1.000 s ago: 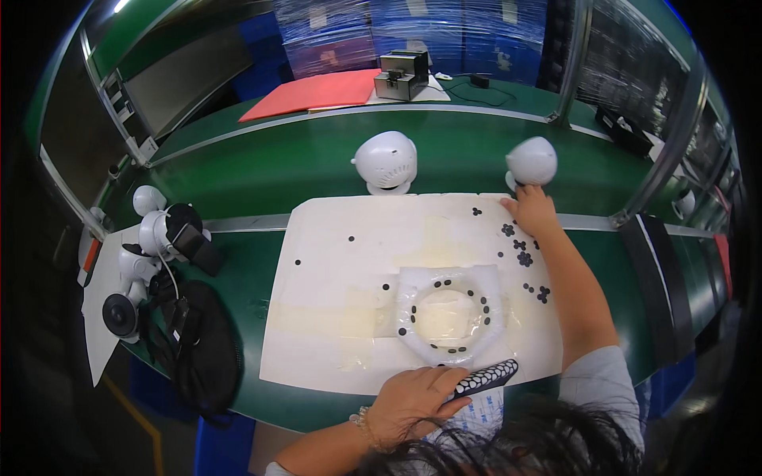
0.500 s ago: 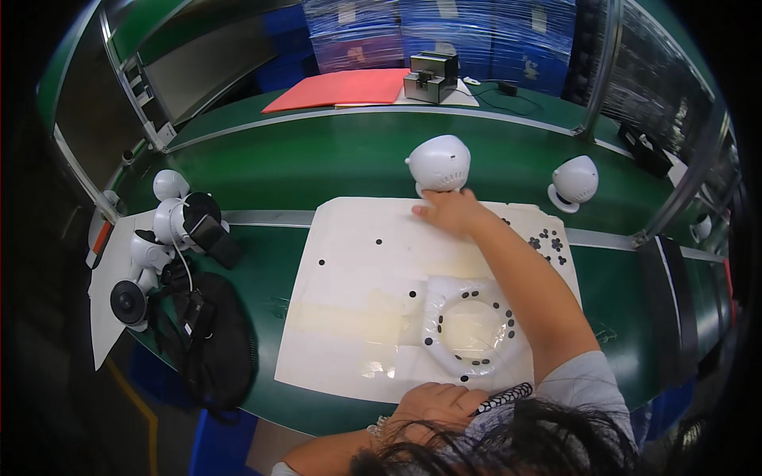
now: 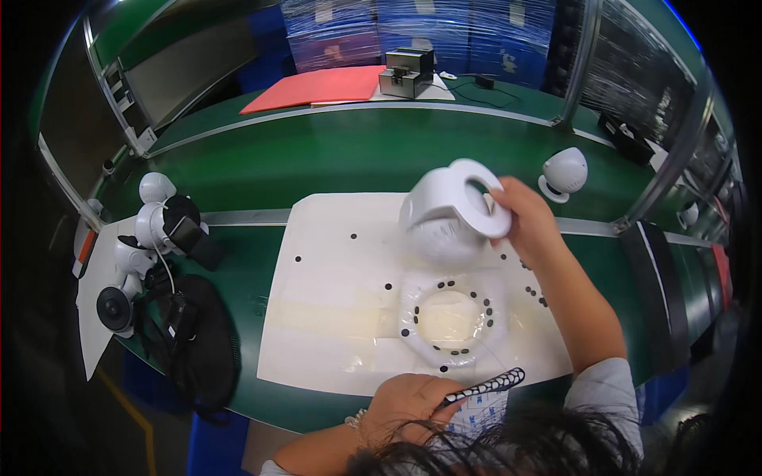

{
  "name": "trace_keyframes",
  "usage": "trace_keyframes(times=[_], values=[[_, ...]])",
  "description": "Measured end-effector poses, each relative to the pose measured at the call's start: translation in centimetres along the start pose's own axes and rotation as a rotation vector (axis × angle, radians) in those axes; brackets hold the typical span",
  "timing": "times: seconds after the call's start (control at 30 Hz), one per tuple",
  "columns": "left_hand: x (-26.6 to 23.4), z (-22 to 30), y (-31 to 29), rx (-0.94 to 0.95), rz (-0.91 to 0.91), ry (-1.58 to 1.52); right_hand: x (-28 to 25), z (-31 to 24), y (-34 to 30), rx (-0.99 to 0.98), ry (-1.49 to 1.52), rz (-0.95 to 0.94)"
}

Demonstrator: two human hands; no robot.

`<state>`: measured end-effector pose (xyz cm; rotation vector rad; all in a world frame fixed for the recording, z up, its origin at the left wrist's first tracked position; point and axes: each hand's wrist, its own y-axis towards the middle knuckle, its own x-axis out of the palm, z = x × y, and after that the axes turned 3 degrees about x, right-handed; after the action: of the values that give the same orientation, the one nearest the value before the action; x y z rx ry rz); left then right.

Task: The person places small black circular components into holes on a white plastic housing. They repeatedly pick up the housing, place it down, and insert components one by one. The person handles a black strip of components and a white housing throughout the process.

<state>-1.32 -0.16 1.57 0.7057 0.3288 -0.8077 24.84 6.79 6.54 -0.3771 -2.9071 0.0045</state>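
Note:
My right hand (image 3: 525, 220) grips the ring-shaped foot of a white rounded camera (image 3: 432, 202). The camera is tipped over in the air, foot upward, above the white board (image 3: 317, 301). Close to my body, my left hand (image 3: 409, 404) is closed around a slim tool with a black-and-white patterned handle (image 3: 492, 383); its kind is unclear. A sheet with blue print (image 3: 486, 410) shows beside that hand, partly covered by hair. On the board, below the camera, lies a white padded ring (image 3: 411, 309) under clear film, with several small black round pads on it.
Another white camera (image 3: 565, 172) stands at the right on the green bench. White cameras (image 3: 151, 226), cables and a black bag (image 3: 202, 341) crowd the left. Loose black pads (image 3: 388, 286) dot the board. Behind are a red sheet (image 3: 317, 87) and a metal box (image 3: 406, 75).
My right hand has lifted the camera off the bench and brought it nearer, turning it foot-up. The patterned tool in my left hand now sticks out farther, and the printed sheet has come into sight.

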Motion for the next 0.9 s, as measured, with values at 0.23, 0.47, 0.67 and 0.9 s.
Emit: trace_keyframes(times=[0.23,0.47,0.67,0.9], values=[[0.2,0.1,0.1,-0.221,0.034,-0.069,0.5,2.1,-9.6,0.164,-0.014,-0.136],[0.5,-0.2,-0.2,-0.284,0.215,-0.202,-1.1,2.5,-11.7,-0.401,-0.698,-0.031],[0.5,0.0,-0.4,-0.351,0.243,-0.176,0.7,2.8,-15.4,-0.736,-0.94,-0.279],[0.0,0.0,-0.3,-0.31,0.156,-0.138,0.4,2.8,-14.6,-0.583,-0.894,-0.336]])
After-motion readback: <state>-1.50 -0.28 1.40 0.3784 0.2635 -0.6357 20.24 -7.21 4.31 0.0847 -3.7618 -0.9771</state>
